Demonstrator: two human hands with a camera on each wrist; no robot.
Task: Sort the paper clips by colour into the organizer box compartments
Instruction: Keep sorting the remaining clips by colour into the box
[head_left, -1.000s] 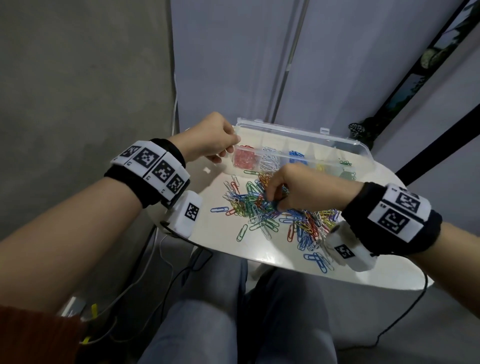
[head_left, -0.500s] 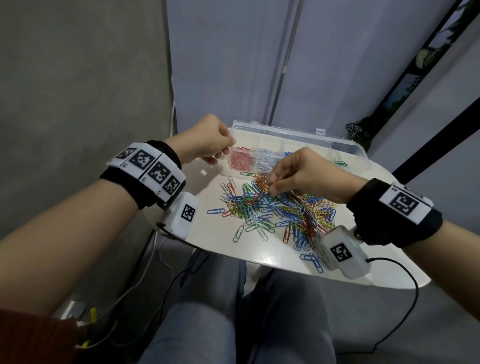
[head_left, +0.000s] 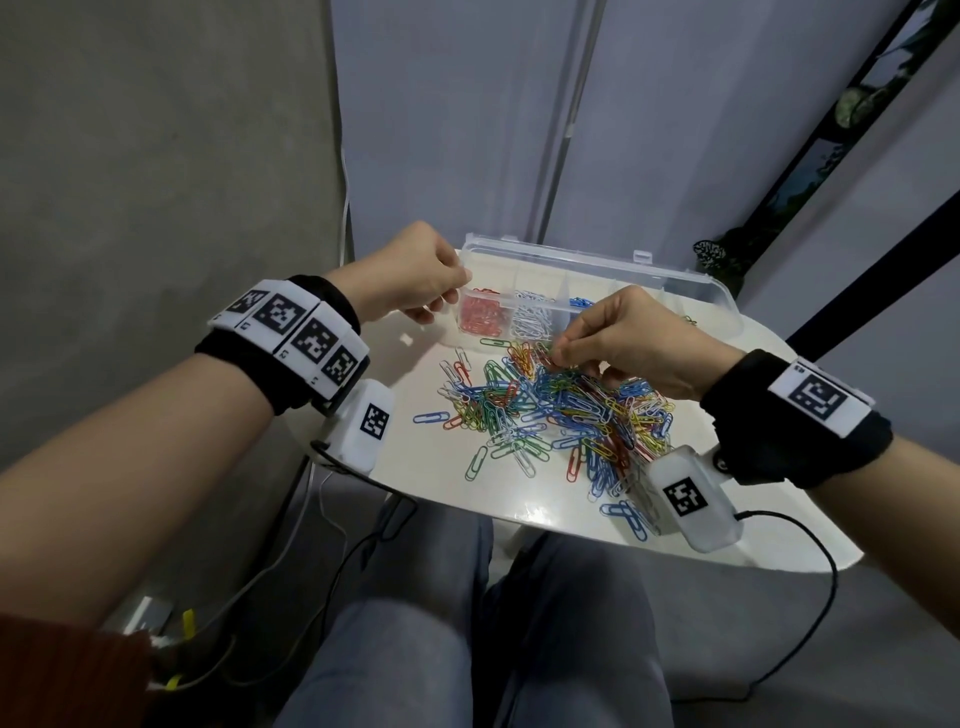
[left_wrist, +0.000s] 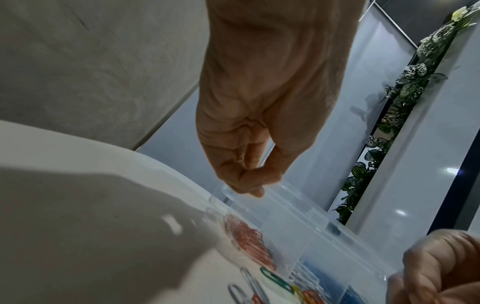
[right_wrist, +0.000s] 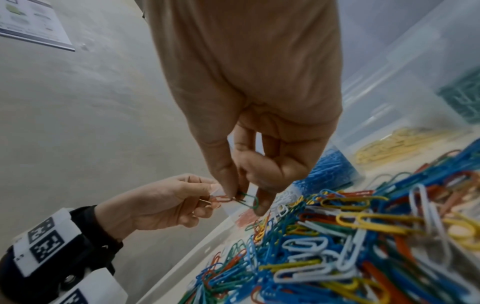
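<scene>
A heap of mixed-colour paper clips (head_left: 566, 410) lies on the white table (head_left: 447, 483). Behind it stands the clear organizer box (head_left: 675, 283), lid open, with red clips (head_left: 480, 319), white clips (head_left: 530, 322) and blue clips (head_left: 579, 302) in its left compartments. My left hand (head_left: 457, 291) pinches the box's left corner (left_wrist: 228, 191). My right hand (head_left: 560, 353) hovers just above the heap's far edge, thumb and fingers pinching a green paper clip (right_wrist: 249, 200). The yellow clips (right_wrist: 389, 148) and green clips (right_wrist: 462, 98) sit in compartments further right.
A few stray clips (head_left: 431, 417) lie left of the heap, and some blue ones (head_left: 623, 512) near the table's front edge. A cable (head_left: 826, 582) hangs from my right wrist camera. My knees (head_left: 467, 649) are below the table. Walls stand close behind.
My right hand has lifted out of the heap, pinching a clip, and moved slightly towards the box. My left hand has stayed at the box's corner.
</scene>
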